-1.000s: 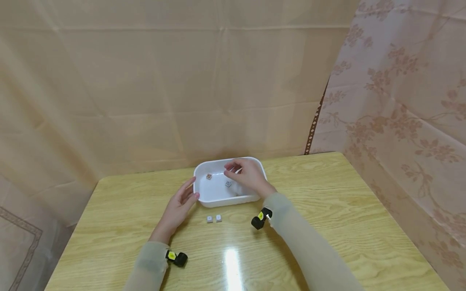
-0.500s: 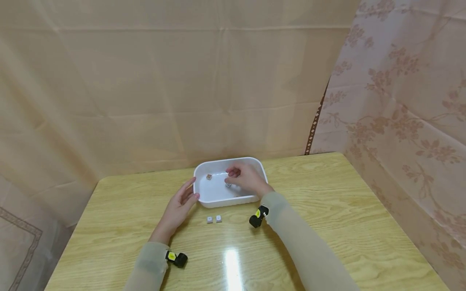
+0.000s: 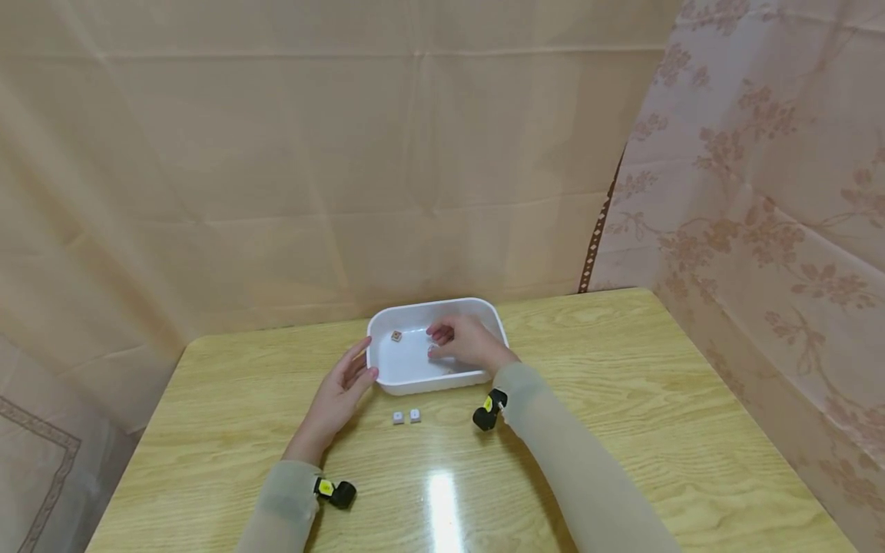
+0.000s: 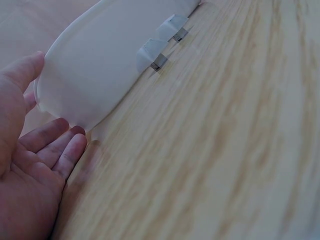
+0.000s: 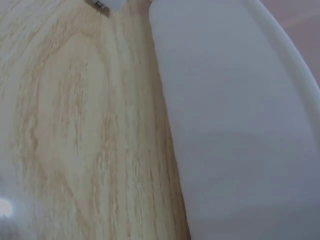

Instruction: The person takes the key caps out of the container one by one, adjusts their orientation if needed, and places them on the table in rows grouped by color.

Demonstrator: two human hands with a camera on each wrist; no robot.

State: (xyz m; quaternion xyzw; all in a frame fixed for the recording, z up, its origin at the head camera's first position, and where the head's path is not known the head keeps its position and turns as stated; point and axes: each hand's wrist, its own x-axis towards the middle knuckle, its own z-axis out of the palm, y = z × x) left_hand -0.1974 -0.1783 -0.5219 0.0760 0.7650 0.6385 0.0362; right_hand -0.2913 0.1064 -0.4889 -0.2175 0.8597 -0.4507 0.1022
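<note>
Head view: the right hand (image 3: 469,342) has been lowered slightly inside the white tray (image 3: 422,383), and the grey block seen there half a second ago is now covered by its thumb. A pick-up seems to be under way; whether anything is pinched cannot be told. The tray's left end is touched by the left hand (image 3: 340,392), fingers loosely spread. A brown block (image 3: 396,336) is left inside; two white blocks (image 3: 398,418) are set on the table (image 3: 588,384), just before the tray.

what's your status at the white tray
Left hand touching white tray, left end. Right hand inside, grip unclear. Two small pieces outside, near side, not blocking either hand.
</note>
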